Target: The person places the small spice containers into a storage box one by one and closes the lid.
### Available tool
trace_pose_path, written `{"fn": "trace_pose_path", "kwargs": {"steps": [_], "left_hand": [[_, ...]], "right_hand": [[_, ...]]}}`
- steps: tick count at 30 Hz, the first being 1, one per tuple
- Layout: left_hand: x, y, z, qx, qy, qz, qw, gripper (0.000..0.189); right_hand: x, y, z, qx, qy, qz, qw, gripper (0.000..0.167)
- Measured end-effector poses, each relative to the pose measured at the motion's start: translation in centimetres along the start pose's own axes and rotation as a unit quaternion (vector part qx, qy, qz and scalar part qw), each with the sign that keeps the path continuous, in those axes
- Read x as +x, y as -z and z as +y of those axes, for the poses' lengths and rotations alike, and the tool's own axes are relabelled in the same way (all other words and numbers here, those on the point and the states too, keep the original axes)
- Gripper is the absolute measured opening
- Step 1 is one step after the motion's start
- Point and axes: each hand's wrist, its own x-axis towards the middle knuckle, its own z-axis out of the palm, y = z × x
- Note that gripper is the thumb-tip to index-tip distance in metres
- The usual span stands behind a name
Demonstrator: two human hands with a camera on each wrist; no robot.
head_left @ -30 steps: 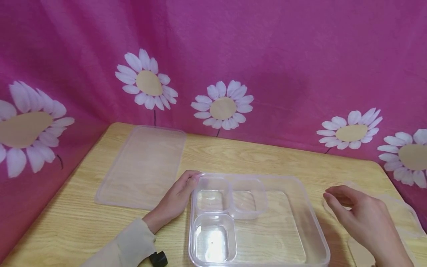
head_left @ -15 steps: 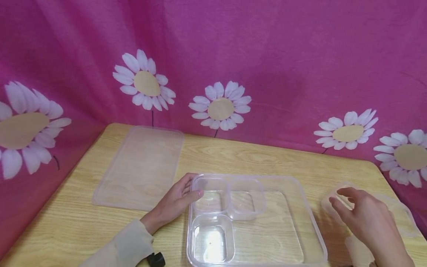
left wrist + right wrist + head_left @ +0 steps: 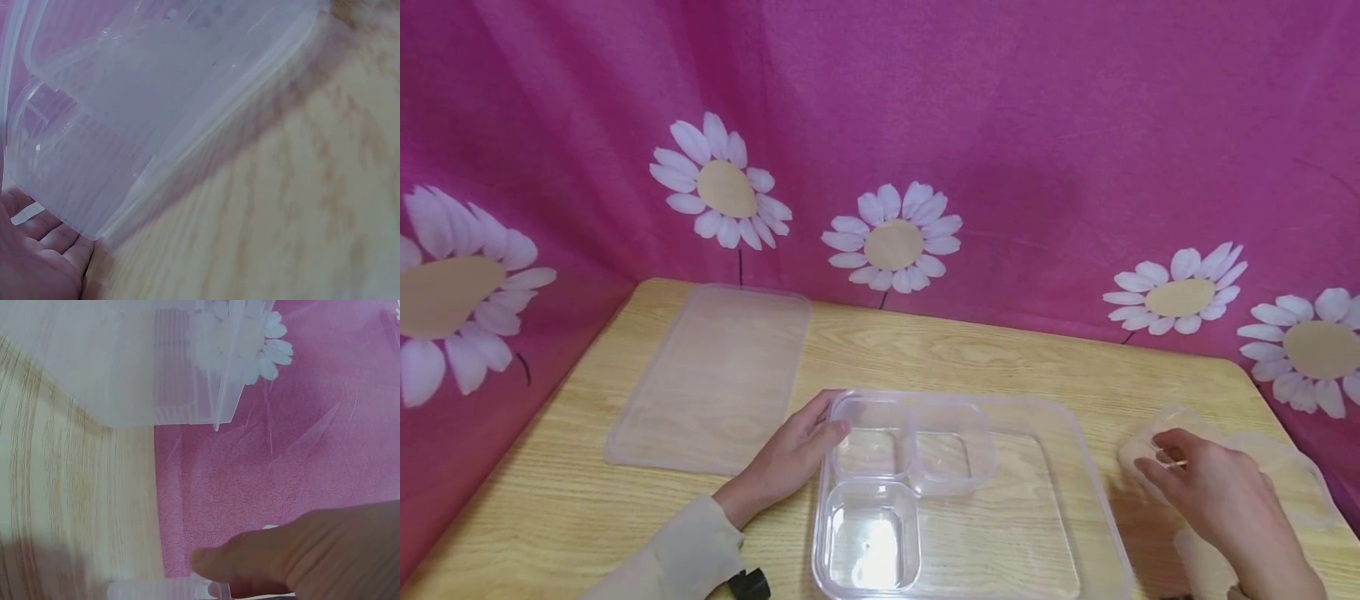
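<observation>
A large clear plastic box (image 3: 1101, 492) stands in front of me in the head view. Three small clear square tubs sit inside its left half: one at the back left corner (image 3: 872, 454), one beside it (image 3: 955, 479), one in front (image 3: 874, 542). My left hand (image 3: 790, 454) grips the box's back left corner, thumb over the rim, fingers outside against the wall (image 3: 69, 181). To the right of the box, my right hand (image 3: 1232, 496) pinches the edge of another small clear tub (image 3: 1180, 418) with thumb and fingers. Only that tub's edge (image 3: 150, 589) shows in the right wrist view.
A large translucent lid (image 3: 722, 375) lies flat at the back left of the wooden table (image 3: 940, 346). More translucent pieces lie around my right hand, one behind it (image 3: 1296, 479) and one in front (image 3: 1202, 562). A pink daisy-print cloth (image 3: 1015, 150) hangs behind the table.
My left thumb has come over the box rim. My right hand has moved onto the small tub, its thumb and fingers now at the edge. The box has shifted slightly left in view.
</observation>
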Motion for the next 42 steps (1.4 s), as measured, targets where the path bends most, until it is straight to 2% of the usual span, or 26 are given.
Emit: {"fn": "trace_pose_path", "kwargs": {"steps": [6,10,19,23,31,42], "left_hand": [[0.0,0.1,0.1,-0.016,-0.003,-0.005,0.9999,0.045],[0.2,0.1,0.0,-0.022,-0.001,0.0,0.9998,0.048],[0.3,0.0,-0.2,-0.013,0.013,0.01,0.9998,0.047],[0.2,0.0,-0.2,-0.01,0.009,0.012,0.9998,0.048],[0.2,0.0,-0.2,-0.011,0.009,0.011,0.9998,0.047],[0.2,0.0,-0.2,-0.009,0.015,0.012,0.9998,0.048]], "right_hand": [[-0.1,-0.4,0.0,-0.003,0.03,0.025,0.9992,0.029],[-0.1,-0.5,-0.1,-0.009,0.04,0.038,0.9984,0.022],[-0.2,-0.9,-0.4,-0.015,0.054,0.043,0.9975,0.021],[-0.3,-1.0,-0.5,-0.016,0.054,0.04,0.9976,0.02],[-0.5,-1.1,-1.0,-0.017,0.066,0.06,0.9958,0.02],[-0.6,-1.7,-1.3,-0.021,0.11,0.078,0.9906,0.017]]}}
